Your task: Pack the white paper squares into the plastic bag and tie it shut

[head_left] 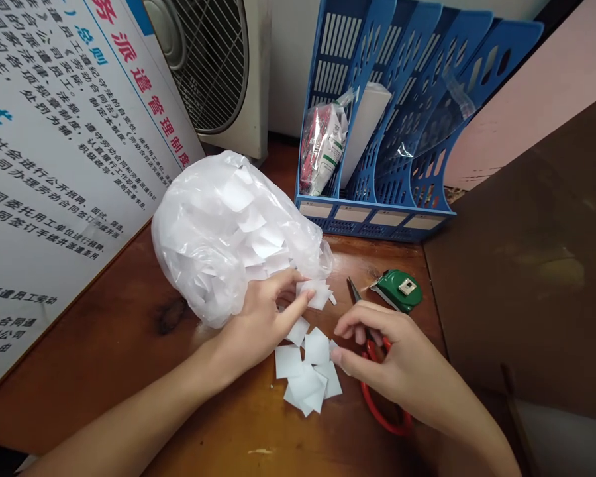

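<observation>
My left hand [265, 318] pinches a few small white paper squares [316, 291] at the mouth of a clear plastic bag [223, 232] stuffed with paper pieces. My right hand [392, 361] rests on the wooden desk with fingers curled, its fingertips touching a loose pile of white paper squares [305, 371]. Red-handled scissors [377, 404] lie under my right hand, blades pointing away toward a green tape measure [400, 290].
A blue file rack [377, 218] at the back holds a packet and a white box. A printed sign board [54, 165] leans on the left, a fan [218, 66] stands behind. A dark brown board [526, 265] covers the right side.
</observation>
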The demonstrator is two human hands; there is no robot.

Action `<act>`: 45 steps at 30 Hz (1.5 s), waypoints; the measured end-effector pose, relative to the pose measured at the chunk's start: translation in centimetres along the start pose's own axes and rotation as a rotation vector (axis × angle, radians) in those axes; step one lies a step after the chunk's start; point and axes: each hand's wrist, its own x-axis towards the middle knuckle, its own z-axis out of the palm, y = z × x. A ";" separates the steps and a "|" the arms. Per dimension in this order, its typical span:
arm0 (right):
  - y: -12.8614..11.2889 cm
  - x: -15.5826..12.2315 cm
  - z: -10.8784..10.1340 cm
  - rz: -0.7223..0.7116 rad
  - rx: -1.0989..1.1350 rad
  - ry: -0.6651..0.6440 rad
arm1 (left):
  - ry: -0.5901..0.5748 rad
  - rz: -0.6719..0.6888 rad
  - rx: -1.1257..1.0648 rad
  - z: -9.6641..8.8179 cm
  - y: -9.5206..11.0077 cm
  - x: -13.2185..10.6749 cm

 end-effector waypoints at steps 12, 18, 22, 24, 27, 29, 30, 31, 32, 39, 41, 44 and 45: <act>-1.1 -0.8 -0.9 -0.196 0.193 -0.001 | -0.088 -0.068 -0.039 0.0 0.2 -0.3; -1.0 0.3 0.4 -0.263 0.070 0.335 | -0.312 -0.135 -0.306 0.0 1.4 -0.5; -0.9 0.8 1.5 -0.280 0.045 0.431 | -0.323 -0.229 -0.400 -0.3 1.5 -0.2; -0.8 0.9 1.7 -0.232 0.091 0.459 | -0.350 -0.251 -0.428 -0.4 1.3 -0.1; -0.6 0.7 1.4 -0.168 0.213 0.456 | -0.349 -0.284 -0.445 -0.4 1.1 -0.1; -0.5 0.5 1.2 -0.153 0.360 0.373 | -0.289 -0.310 -0.445 -0.3 1.0 -0.1; -0.4 0.5 1.1 -0.148 0.429 0.325 | -0.262 -0.318 -0.445 -0.3 1.0 -0.1; -0.4 0.5 1.1 -0.143 0.465 0.298 | -0.253 -0.319 -0.447 -0.3 1.1 -0.1; -0.4 0.6 1.2 -0.141 0.457 0.303 | -0.261 -0.312 -0.452 -0.3 1.2 -0.2; -1.0 1.2 2.6 -0.219 0.116 0.556 | -0.298 -0.309 -0.502 -0.5 1.3 -0.1; -0.9 1.0 2.4 -0.180 0.167 0.574 | -0.235 -0.287 -0.494 -0.7 1.2 0.1; -0.7 0.7 1.9 -0.141 0.141 0.427 | -0.054 -0.226 -0.412 -1.0 1.1 0.5; -0.6 0.5 1.8 -0.143 0.073 0.311 | -0.011 -0.207 -0.387 -1.1 1.1 0.6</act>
